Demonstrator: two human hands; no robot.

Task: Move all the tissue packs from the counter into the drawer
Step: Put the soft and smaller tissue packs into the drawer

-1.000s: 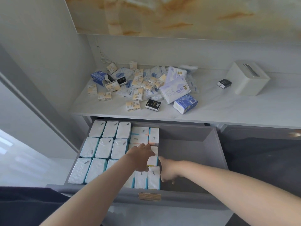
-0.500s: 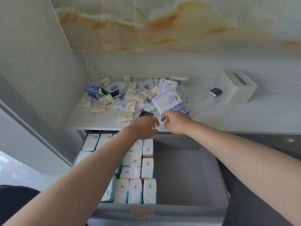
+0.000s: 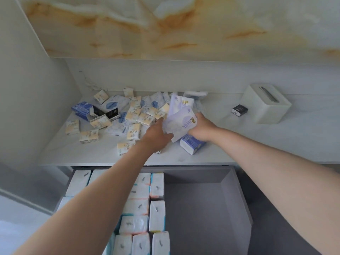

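Note:
A pile of several small tissue packs (image 3: pixel 134 115) lies on the white counter (image 3: pixel 257 142), mostly cream and pale blue. Both hands grip one large lilac-and-white tissue pack (image 3: pixel 179 124) at the pile's right side. My left hand (image 3: pixel 156 134) holds its left edge and my right hand (image 3: pixel 201 128) holds its right edge. A blue-and-white pack (image 3: pixel 191 145) lies just under it, near the counter's front. Below, the open grey drawer (image 3: pixel 237 199) holds rows of white tissue packs (image 3: pixel 156 214) in its left half; its right half is bare.
A white tissue box holder (image 3: pixel 265 104) stands at the back right of the counter, with a small black box (image 3: pixel 239 110) beside it. A wall (image 3: pixel 27 89) closes the left side. A marbled panel (image 3: pixel 165 26) overhangs the counter.
Both hands rose out of the drawer, reached over the counter's edge and closed on the large lilac pack. The view tilted up toward the counter.

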